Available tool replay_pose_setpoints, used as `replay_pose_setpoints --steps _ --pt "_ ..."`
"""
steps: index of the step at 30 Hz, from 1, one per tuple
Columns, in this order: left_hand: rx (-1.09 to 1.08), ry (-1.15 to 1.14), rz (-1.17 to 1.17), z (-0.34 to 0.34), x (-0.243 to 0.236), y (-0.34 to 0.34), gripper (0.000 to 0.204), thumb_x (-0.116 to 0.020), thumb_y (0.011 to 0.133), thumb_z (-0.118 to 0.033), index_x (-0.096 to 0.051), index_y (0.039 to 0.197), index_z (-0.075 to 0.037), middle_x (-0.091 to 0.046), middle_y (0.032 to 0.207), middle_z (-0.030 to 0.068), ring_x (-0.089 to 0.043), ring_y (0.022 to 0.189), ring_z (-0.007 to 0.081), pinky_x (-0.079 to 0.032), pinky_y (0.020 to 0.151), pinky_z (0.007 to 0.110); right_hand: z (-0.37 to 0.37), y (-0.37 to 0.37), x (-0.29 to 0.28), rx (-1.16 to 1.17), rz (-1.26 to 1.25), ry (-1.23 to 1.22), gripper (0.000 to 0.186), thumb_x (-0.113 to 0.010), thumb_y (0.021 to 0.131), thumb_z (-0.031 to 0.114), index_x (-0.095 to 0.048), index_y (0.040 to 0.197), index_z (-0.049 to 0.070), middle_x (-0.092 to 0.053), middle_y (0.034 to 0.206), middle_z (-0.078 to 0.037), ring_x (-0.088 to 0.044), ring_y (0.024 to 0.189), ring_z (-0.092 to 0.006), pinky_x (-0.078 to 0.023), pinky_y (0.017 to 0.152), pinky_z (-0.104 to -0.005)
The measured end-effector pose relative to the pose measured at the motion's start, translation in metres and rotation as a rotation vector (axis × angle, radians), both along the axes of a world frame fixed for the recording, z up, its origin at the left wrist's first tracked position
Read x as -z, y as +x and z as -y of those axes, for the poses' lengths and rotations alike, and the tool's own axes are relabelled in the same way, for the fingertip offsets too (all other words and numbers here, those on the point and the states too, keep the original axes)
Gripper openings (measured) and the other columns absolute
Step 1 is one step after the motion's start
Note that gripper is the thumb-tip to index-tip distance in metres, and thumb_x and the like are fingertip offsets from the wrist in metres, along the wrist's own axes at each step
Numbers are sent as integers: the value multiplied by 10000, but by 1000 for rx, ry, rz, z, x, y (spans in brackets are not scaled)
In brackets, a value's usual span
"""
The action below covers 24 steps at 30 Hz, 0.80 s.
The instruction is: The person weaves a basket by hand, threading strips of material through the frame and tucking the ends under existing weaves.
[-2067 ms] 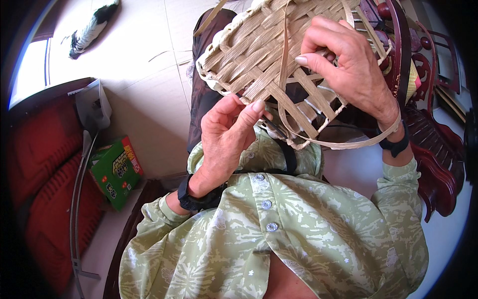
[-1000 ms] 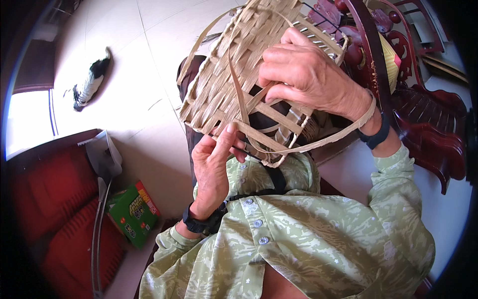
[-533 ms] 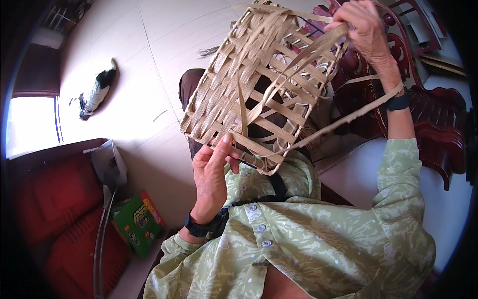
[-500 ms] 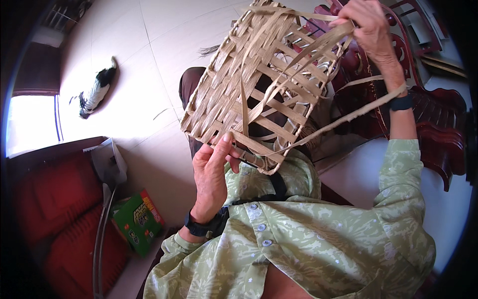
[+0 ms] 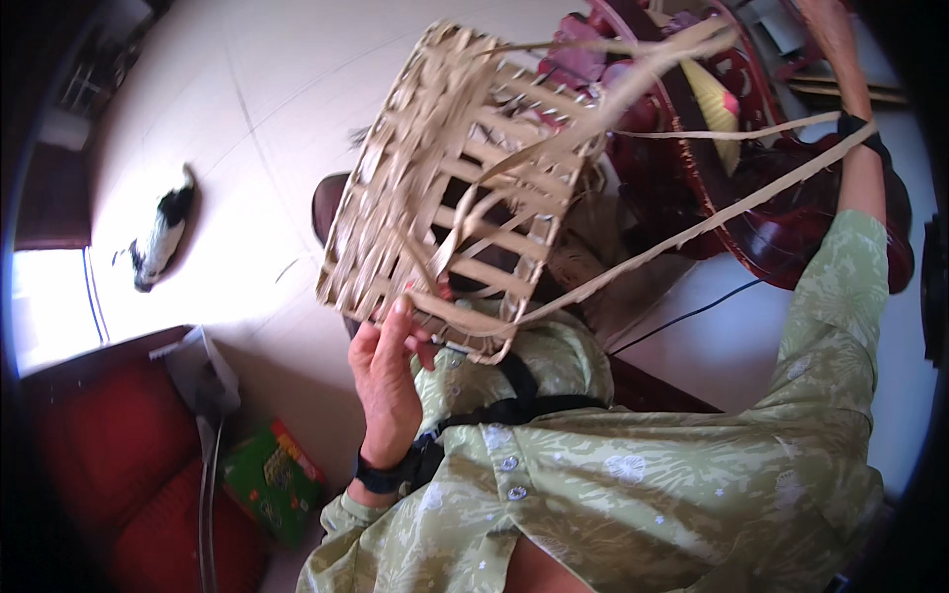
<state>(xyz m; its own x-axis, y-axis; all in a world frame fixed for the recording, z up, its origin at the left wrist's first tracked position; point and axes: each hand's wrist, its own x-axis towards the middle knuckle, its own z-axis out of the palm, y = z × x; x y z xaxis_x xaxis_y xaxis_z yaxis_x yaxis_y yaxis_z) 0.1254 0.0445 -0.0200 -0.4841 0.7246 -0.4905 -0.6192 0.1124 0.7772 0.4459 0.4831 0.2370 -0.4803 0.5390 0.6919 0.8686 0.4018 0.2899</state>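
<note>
A half-woven basket [image 5: 395, 188] of flat tan strips sits tilted in front of my lap. One side is closely woven, while the other has open gaps between its cross strips. My left hand [image 5: 388, 371] pinches the basket's near edge, thumb on top. Up at the top right, my right hand [image 5: 838, 44] is stretched far out, its fingers beyond the picture edge. A long narrow strip [image 5: 692, 232] runs from the basket's near corner to my right wrist and doubles back. A wider loose strip [image 5: 633, 94], blurred by motion, rises from the weave toward the upper right.
Dark red carved wooden furniture [image 5: 791, 222] stands at the right, with a yellow pink-tipped object [image 5: 714, 109] on it. Red cushioned seating [image 5: 119, 425] and a green box [image 5: 272, 484] are at lower left. A black-and-white animal [image 5: 163, 232] lies on the pale tiled floor.
My right hand has swung outward to the right, its fingers leaving the picture. The long strip is drawn out farther. Basket and left hand appear shifted slightly left in view.
</note>
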Motion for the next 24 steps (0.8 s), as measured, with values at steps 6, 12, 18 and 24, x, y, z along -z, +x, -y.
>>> replay_pose_setpoints --steps 6,12,18,24 --pt "-13 21 -19 -3 -6 4 205 -625 967 -225 -629 842 -62 -585 649 18 -473 467 81 -363 449 210 18 -3 89 -60 10 -682 194 -687 866 201 -601 780 50 -534 666 -4 -508 561 -104 -455 538 -301" --pt "36 19 -43 -3 -3 0 206 -624 966 -223 -628 835 -64 -589 654 18 -483 482 78 -357 430 208 157 -25 219 9 81 -1678 212 -723 818 174 -658 861 -23 -663 750 -69 -626 600 -126 -520 527 -272" --pt "31 68 2 5 5 -4 250 -652 949 -262 -653 886 -20 -626 720 44 -527 535 90 -415 457 218 272 -84 189 -225 -112 -2138 160 -701 868 167 -694 902 11 -661 706 -21 -583 583 -53 -477 528 -224" --pt "63 66 -13 2 4 -4 248 -643 954 -247 -625 851 -22 -649 754 72 -537 538 96 -412 464 217 312 -170 191 -596 -419 -1375 176 -681 902 217 -694 881 42 -658 648 -94 -637 545 -141 -496 497 -295"
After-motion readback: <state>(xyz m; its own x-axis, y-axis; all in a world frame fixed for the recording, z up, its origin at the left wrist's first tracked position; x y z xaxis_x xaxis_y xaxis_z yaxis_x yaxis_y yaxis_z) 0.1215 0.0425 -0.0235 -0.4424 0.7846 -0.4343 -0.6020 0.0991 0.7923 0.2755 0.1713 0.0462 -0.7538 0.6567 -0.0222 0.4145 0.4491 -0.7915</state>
